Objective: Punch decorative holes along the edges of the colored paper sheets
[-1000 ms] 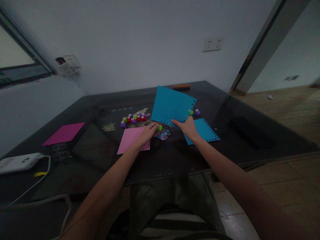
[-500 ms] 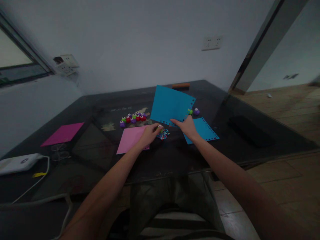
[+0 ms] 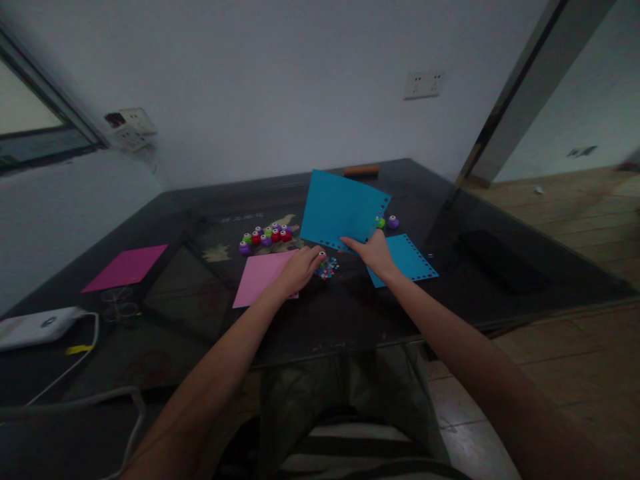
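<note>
My right hand grips the lower right corner of a blue sheet of paper, thumb on its face. The sheet is raised and tilted, with small punched holes along its right and bottom edges. My left hand is closed round a small craft punch with a white top; the fingers hide most of it. Just below the punch lies a heap of coloured paper confetti. A pink sheet lies partly under my left hand and forearm. Another blue sheet with edge holes lies flat beside my right wrist.
Several purple, green and red punches stand behind the pink sheet. A purple punch sits past my right hand. A magenta sheet and a white device with a cord are at left, a black case at right.
My left hand and the craft punch have shifted very slightly to the right. The raised blue sheet and my right hand hold nearly the same place.
</note>
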A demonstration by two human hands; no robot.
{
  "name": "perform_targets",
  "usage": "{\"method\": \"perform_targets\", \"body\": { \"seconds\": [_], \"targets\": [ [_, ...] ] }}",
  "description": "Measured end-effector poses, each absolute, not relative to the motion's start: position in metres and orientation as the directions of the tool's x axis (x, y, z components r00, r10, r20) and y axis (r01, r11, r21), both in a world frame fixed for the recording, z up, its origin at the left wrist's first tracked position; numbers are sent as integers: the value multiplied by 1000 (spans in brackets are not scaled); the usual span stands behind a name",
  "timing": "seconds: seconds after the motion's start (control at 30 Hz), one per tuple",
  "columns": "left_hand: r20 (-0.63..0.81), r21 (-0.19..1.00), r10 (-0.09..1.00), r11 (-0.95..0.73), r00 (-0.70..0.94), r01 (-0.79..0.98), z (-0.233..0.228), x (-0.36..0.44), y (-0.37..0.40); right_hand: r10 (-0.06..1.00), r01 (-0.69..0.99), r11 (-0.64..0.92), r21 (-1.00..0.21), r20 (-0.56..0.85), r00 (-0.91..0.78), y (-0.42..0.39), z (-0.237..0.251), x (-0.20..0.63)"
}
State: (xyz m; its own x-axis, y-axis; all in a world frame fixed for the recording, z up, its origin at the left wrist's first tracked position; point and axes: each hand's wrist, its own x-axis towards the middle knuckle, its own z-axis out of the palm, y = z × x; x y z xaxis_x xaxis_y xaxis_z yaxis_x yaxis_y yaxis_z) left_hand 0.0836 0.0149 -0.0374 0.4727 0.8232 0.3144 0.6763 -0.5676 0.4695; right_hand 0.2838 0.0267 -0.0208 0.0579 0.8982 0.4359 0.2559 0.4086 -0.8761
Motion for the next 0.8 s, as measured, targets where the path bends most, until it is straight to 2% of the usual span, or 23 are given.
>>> {"method": "perform_targets", "body": {
  "seconds": [0.2,0.37,0.63,0.8],
  "targets": [
    [354,512,834,-551,423,659,-40,83,18,908,236,390,-890,414,59,29,-25,284],
    [390,646,853,-522,348,557,-38,85,17,899,256,411,-875,435,42,29,-25,285],
    [273,911,945,-314,179,269,-37,87,19,917,235,363,-901,390,78,29,-24,286],
    [135,988,977,-144,162,48,-37,88,18,924,165,336,-927,359,134,33,-24,289]
  ]
}}
